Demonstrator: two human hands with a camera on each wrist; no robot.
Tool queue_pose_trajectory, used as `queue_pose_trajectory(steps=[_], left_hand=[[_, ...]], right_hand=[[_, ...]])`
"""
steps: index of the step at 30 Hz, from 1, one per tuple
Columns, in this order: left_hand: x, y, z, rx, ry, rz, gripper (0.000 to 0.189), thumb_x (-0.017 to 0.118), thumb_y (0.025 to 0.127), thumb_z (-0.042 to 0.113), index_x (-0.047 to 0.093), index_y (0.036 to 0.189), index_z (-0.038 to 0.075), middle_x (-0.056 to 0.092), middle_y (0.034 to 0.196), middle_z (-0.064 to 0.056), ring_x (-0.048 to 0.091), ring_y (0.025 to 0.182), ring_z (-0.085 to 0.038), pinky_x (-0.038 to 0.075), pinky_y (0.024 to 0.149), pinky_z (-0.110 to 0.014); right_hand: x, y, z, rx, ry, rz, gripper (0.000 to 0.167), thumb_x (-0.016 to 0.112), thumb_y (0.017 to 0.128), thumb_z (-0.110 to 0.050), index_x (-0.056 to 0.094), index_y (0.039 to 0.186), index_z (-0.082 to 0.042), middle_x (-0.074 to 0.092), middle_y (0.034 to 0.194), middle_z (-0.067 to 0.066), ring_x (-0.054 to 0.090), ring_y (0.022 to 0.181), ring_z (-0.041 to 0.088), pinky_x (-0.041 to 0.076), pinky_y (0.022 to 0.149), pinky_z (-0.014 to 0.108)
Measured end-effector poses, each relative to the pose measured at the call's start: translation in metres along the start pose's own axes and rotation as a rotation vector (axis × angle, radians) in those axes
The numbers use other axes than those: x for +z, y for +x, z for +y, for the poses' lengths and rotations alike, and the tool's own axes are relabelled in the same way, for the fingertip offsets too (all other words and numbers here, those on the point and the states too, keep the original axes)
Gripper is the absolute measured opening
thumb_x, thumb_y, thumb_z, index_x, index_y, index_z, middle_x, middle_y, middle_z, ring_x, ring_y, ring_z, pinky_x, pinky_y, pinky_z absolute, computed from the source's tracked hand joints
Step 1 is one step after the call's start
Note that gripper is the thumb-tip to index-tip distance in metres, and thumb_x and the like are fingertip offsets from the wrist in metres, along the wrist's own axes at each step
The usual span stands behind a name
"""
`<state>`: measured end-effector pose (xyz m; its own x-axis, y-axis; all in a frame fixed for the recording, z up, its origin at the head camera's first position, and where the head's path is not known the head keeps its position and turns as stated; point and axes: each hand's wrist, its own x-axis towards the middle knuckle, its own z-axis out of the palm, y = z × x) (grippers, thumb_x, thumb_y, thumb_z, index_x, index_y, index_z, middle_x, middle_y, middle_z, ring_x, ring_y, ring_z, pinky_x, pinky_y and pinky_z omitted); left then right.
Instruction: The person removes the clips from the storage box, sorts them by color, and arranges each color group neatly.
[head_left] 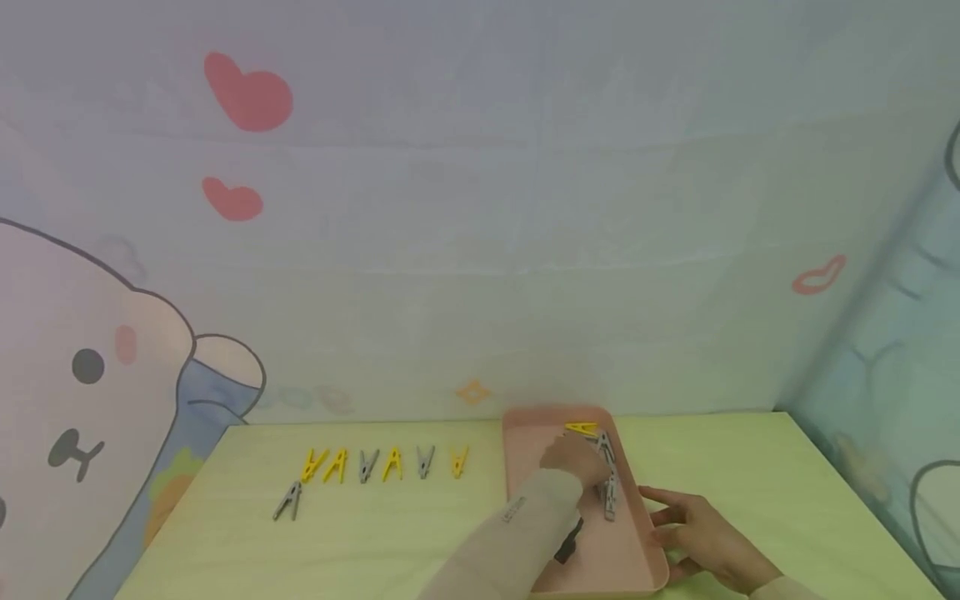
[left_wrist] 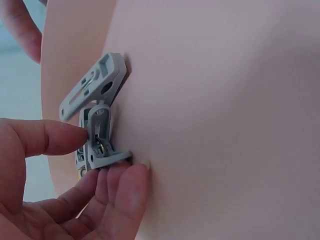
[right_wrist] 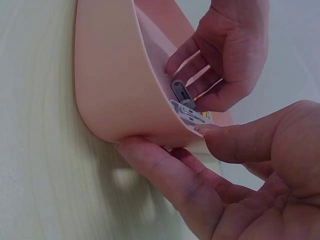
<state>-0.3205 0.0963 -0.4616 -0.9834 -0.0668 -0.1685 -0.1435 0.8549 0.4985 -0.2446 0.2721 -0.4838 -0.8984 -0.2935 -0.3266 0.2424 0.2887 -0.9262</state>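
Observation:
Inside a pink tray [head_left: 600, 558], my left hand [head_left: 573, 460] reaches to the right-hand wall, where grey clothespins [head_left: 610, 504] lie bunched. In the left wrist view, its thumb and fingers pinch one grey clothespin [left_wrist: 101, 131]; a second grey clothespin [left_wrist: 97, 85] lies against it. A yellow clothespin [head_left: 581, 428] sits at the tray's far end. My right hand [head_left: 708, 537] grips the tray's right side from outside. The right wrist view has its thumb at the rim and its fingers against the outer wall.
Left of the tray, a loose row of yellow clothespins [head_left: 392, 463] and grey clothespins [head_left: 425, 461] lies on the pale table [head_left: 360, 550]. One grey clothespin [head_left: 288, 501] lies nearer the front. A patterned curtain [head_left: 480, 208] hangs behind the table.

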Motion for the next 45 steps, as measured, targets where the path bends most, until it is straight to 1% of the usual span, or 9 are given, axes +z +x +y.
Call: queue_pose_trajectory(steps=[7,11,15,19,22,27,31,36,45], left_hand=[[0.002,0.003,-0.013,0.011,-0.031,-0.023,0.045,0.074,0.074,0.025,0.064,0.11,0.0,0.058,0.082,-0.006,0.052,0.068,-0.02,0.046,0.061,-0.033],[0.0,0.006,-0.021,0.043,-0.109,-0.056,0.015,0.069,0.074,0.017,0.064,0.08,0.004,0.052,0.063,-0.001,0.043,0.05,-0.016,0.033,0.045,-0.03],[-0.007,0.008,-0.026,0.071,-0.237,-0.108,0.013,0.066,0.07,0.012,0.056,0.063,0.01,0.044,0.048,0.002,0.034,0.041,-0.014,0.026,0.04,-0.03],[-0.02,0.009,-0.031,0.076,-0.398,-0.147,0.008,0.067,0.071,0.008,0.06,0.068,0.009,0.052,0.055,0.0,0.047,0.047,-0.017,0.04,0.044,-0.032],[-0.033,0.006,-0.035,0.065,-0.513,-0.194,0.004,0.068,0.075,0.008,0.064,0.075,0.007,0.061,0.068,-0.003,0.061,0.061,-0.022,0.054,0.058,-0.039],[-0.058,-0.002,-0.049,0.021,-0.629,-0.261,0.009,0.069,0.08,0.009,0.067,0.088,0.004,0.067,0.082,-0.006,0.067,0.077,-0.026,0.057,0.074,-0.044],[-0.078,-0.005,-0.065,0.058,-0.667,-0.282,0.011,0.067,0.081,0.01,0.068,0.09,0.004,0.068,0.084,-0.007,0.068,0.076,-0.027,0.057,0.074,-0.045],[-0.094,0.0,-0.092,0.103,-0.691,-0.3,0.013,0.067,0.08,0.013,0.069,0.088,0.003,0.067,0.087,-0.009,0.067,0.077,-0.025,0.057,0.074,-0.044],[-0.121,0.005,-0.146,0.077,-0.713,-0.295,0.02,0.068,0.084,0.016,0.071,0.097,0.001,0.065,0.098,-0.011,0.066,0.082,-0.025,0.057,0.076,-0.042]], right_hand=[[0.006,0.004,0.003,-0.007,-0.004,0.002,0.068,0.058,0.093,0.005,0.024,0.152,0.007,0.061,0.113,0.02,0.068,0.086,0.032,0.058,0.06,0.044],[0.007,0.004,0.0,0.01,-0.037,0.035,0.069,0.06,0.092,0.005,0.026,0.152,0.006,0.063,0.112,0.019,0.068,0.086,0.031,0.058,0.061,0.045],[0.006,0.002,-0.003,0.03,-0.07,0.073,0.069,0.061,0.091,0.005,0.028,0.151,0.005,0.064,0.112,0.019,0.069,0.084,0.031,0.057,0.06,0.044],[0.003,0.004,-0.004,0.036,-0.094,0.094,0.067,0.06,0.091,0.005,0.031,0.151,0.004,0.064,0.112,0.018,0.068,0.084,0.029,0.057,0.06,0.044],[0.001,0.006,-0.003,0.035,-0.097,0.096,0.066,0.06,0.091,0.005,0.031,0.151,0.005,0.064,0.111,0.017,0.068,0.084,0.029,0.057,0.059,0.043],[0.001,0.01,-0.002,0.03,-0.081,0.071,0.067,0.06,0.091,0.005,0.03,0.151,0.005,0.063,0.11,0.017,0.067,0.083,0.028,0.057,0.059,0.043],[0.002,0.013,-0.002,0.032,-0.077,0.066,0.068,0.06,0.09,0.005,0.03,0.151,0.005,0.063,0.112,0.019,0.068,0.084,0.029,0.057,0.06,0.044],[-0.001,0.017,-0.001,0.083,-0.104,0.111,0.07,0.063,0.088,0.005,0.032,0.151,0.003,0.064,0.112,0.018,0.067,0.084,0.027,0.057,0.061,0.043],[-0.011,0.016,0.0,0.106,-0.132,0.131,0.07,0.064,0.089,0.003,0.032,0.151,0.002,0.064,0.113,0.018,0.067,0.085,0.026,0.058,0.062,0.043]])
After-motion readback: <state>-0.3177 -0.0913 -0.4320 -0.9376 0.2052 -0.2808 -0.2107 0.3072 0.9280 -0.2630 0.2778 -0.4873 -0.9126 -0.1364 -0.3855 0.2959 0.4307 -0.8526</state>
